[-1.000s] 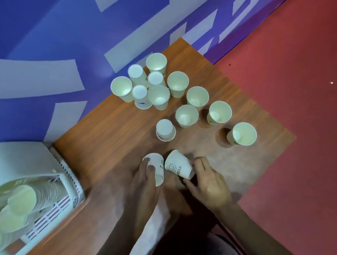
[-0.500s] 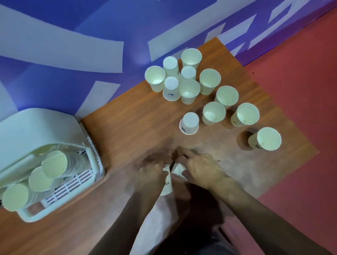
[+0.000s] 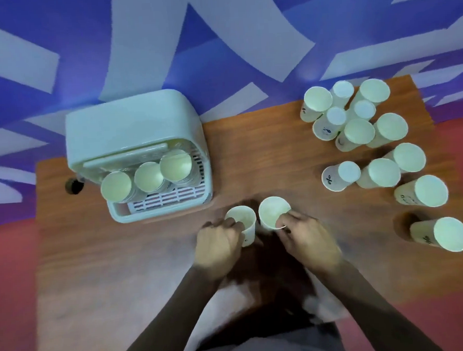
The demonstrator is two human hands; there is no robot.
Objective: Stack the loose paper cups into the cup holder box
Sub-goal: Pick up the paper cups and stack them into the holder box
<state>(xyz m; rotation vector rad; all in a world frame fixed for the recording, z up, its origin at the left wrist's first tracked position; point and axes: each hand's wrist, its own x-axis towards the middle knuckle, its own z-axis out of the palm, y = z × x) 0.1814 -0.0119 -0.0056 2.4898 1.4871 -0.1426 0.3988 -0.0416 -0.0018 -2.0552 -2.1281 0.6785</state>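
A paper cup (image 3: 246,224), mouth-up, is gripped by the left hand (image 3: 218,246); beside it the right hand (image 3: 307,241) pinches the rim of a second cup (image 3: 271,210). The cup holder box (image 3: 129,124) stands just beyond on the desk (image 3: 264,159), loose cups (image 3: 358,133) far right.

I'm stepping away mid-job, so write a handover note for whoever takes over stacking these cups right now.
Left hand: grips one cup. Right hand: pinches the rim of a second cup beside it.
Cup holder box: three stacks lying inside, done.
Left: load these two, then about twelve loose cups at the right of the table, four upside down.
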